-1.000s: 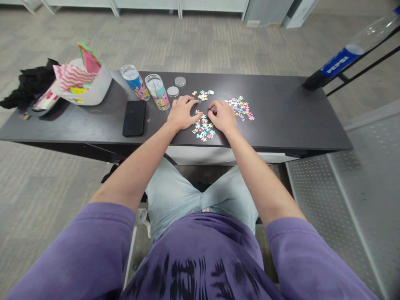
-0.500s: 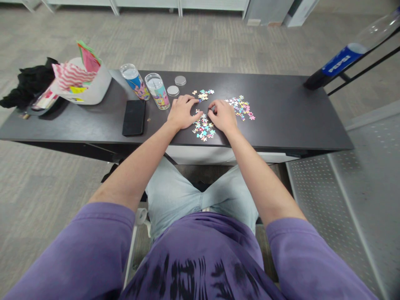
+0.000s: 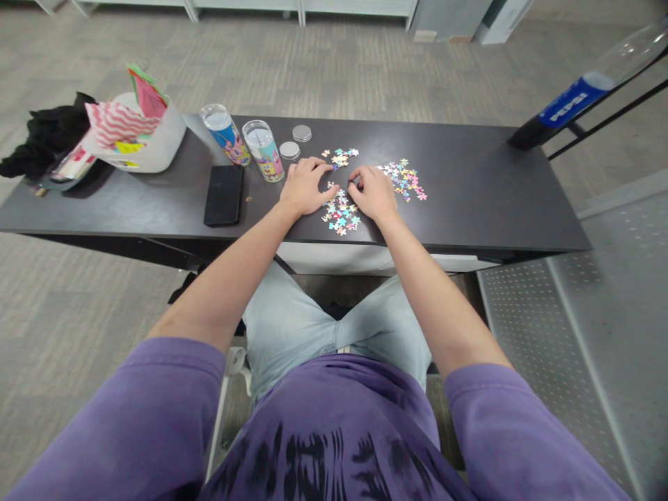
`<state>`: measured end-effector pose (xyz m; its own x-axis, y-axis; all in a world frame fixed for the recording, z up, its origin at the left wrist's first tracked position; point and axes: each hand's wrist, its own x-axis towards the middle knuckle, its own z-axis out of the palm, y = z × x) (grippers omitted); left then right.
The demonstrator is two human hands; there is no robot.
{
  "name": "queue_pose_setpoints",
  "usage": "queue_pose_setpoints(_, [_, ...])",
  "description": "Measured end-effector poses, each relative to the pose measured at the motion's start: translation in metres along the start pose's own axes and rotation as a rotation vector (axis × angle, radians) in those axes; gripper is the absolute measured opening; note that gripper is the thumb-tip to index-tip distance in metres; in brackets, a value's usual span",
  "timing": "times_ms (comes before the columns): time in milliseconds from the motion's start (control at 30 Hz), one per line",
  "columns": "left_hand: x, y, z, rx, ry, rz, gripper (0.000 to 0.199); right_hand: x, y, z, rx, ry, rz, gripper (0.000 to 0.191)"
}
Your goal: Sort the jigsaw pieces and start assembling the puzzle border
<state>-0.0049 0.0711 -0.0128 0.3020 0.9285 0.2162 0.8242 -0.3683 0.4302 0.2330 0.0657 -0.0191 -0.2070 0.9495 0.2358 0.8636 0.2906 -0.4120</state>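
Loose jigsaw puzzle pieces lie on the dark tabletop in three groups: a near pile, a small far cluster and a right-hand pile. My left hand rests palm down with its thumb apart from the fingers. Its fingertips reach the far cluster's edge, and its thumb touches the near pile. Between the near and right-hand piles, my right hand has its fingers curled and its thumb close to the index finger. Whatever sits in that pinch is hidden or too small to make out.
Two printed clear cylindrical containers stand left of my hands, beside two round metal lids. A black phone-like slab lies nearer. Further left are a white bin and black cloth. A Pepsi bottle stands far right.
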Motion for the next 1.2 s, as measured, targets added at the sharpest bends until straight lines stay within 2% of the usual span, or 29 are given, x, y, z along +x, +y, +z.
queue_pose_setpoints(1200, [0.0008, -0.0007, -0.0015, -0.011, -0.021, -0.003, 0.062, 0.0019, 0.0062, 0.0035, 0.012, 0.0, -0.009, 0.024])
